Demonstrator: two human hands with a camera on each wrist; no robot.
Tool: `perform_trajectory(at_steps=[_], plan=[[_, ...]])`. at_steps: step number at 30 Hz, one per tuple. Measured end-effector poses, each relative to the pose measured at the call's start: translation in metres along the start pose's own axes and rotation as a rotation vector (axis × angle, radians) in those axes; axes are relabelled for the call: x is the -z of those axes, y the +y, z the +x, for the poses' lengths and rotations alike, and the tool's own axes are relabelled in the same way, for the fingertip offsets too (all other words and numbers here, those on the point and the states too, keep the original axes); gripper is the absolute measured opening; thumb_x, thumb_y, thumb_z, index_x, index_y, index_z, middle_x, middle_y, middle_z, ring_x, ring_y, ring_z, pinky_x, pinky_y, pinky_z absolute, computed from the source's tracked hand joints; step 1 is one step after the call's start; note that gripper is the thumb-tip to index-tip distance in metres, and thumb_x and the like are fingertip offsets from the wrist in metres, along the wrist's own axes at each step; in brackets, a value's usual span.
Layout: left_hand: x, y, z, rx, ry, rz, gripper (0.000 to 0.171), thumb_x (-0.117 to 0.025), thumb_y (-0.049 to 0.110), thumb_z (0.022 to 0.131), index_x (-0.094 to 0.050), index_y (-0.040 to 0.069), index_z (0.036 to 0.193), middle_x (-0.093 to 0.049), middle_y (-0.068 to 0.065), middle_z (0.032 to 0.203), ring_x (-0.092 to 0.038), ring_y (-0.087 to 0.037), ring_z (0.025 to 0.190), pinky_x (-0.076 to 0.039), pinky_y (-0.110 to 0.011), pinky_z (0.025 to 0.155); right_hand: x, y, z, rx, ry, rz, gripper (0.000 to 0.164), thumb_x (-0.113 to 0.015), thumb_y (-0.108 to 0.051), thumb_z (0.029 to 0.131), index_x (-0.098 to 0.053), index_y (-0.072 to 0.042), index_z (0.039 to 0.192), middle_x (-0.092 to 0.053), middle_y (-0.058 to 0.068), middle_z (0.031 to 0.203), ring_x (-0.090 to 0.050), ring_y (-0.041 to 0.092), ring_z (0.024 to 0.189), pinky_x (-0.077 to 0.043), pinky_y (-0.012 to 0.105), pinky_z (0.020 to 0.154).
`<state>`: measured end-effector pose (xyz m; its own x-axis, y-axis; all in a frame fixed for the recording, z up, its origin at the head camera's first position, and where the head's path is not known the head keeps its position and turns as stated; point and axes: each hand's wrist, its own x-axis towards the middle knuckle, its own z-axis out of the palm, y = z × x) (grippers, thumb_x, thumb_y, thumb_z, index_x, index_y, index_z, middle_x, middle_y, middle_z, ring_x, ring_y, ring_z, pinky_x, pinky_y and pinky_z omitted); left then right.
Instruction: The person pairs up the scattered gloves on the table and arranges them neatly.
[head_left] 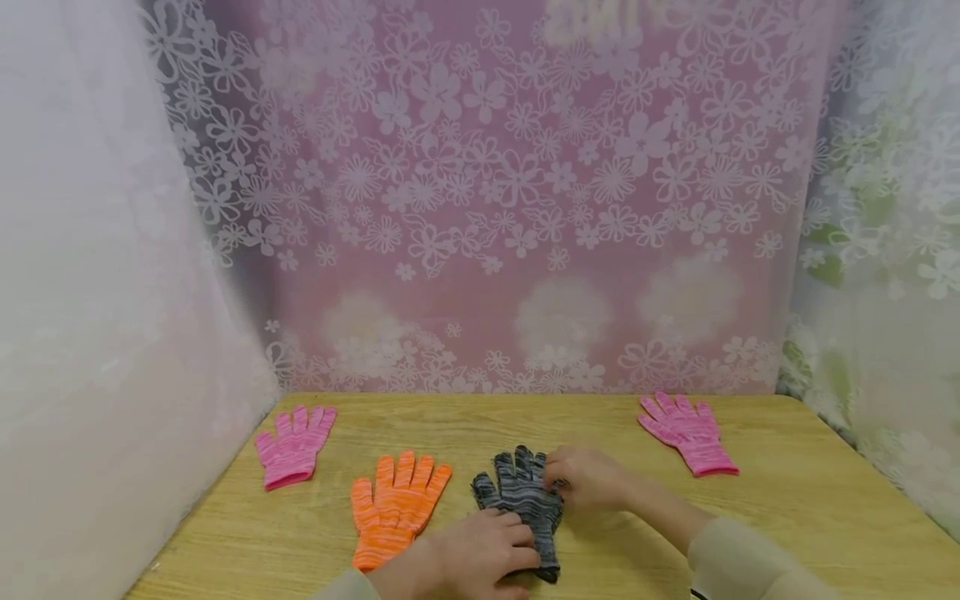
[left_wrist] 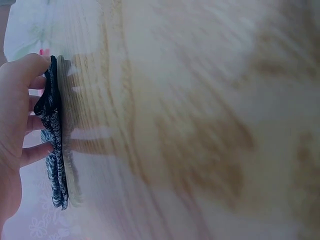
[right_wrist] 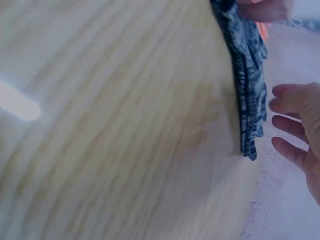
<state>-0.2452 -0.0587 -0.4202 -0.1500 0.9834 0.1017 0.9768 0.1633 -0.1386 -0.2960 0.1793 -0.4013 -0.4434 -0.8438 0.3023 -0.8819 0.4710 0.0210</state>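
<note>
Gray-black glove (head_left: 534, 502) partly under left hand (head_left: 482, 552), just beside right hand (head_left: 591, 477)

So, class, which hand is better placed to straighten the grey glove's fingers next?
Probably the right hand: it is already beside the finger end of the grey glove, whereas the left hand is at the cuff end.

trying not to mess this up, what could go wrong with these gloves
The left hand touches the dark striped glove near its cuff, so a tug might rumple it. The right hand, close to that glove's finger end, could fold a glove finger over. In the head view the left wrist overlaps the orange glove and may drag it.
</note>
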Motion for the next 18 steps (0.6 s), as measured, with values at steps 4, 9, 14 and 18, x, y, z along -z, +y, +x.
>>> perform_trajectory(at_steps=[4,9,14,18], plan=[[-0.002,0.001,0.000,0.007,-0.003,0.021,0.030,-0.043,0.044,0.096,-0.058,0.026,0.115,-0.054,0.012,0.108,-0.045,-0.002,0.091,-0.038,-0.015,0.074,-0.004,-0.002,-0.004,0.161,-0.082,-0.031,0.020,-0.069,-0.001,0.071,-0.068,-0.018,0.082,-0.057,-0.010,0.081,-0.050,0.004,0.072,-0.041,0.016,0.066],[-0.004,0.002,0.000,0.005,0.003,0.021,0.030,-0.044,0.044,0.096,-0.058,0.026,0.116,-0.054,0.012,0.109,-0.045,-0.002,0.093,-0.036,-0.015,0.074,-0.011,-0.003,-0.007,0.223,-0.092,-0.097,0.016,-0.070,-0.007,0.075,-0.064,-0.021,0.077,-0.053,-0.012,0.078,-0.048,0.003,0.070,-0.043,0.018,0.069],[-0.001,0.002,0.000,0.022,-0.021,-0.014,0.030,-0.044,0.044,0.096,-0.058,0.026,0.117,-0.053,0.012,0.111,-0.045,-0.002,0.095,-0.036,-0.015,0.075,-0.009,-0.001,-0.008,0.255,-0.022,-0.085,0.019,-0.070,-0.002,0.070,-0.063,-0.020,0.073,-0.052,-0.011,0.074,-0.047,0.002,0.067,-0.039,0.013,0.062],[0.000,0.001,0.001,0.042,-0.047,-0.022,0.032,-0.043,0.045,0.096,-0.057,0.027,0.117,-0.053,0.013,0.112,-0.045,-0.003,0.097,-0.038,-0.017,0.076,-0.008,-0.001,-0.009,0.261,-0.031,-0.092,0.020,-0.070,-0.003,0.073,-0.060,-0.020,0.071,-0.049,-0.011,0.074,-0.043,0.002,0.066,-0.033,0.011,0.058]])
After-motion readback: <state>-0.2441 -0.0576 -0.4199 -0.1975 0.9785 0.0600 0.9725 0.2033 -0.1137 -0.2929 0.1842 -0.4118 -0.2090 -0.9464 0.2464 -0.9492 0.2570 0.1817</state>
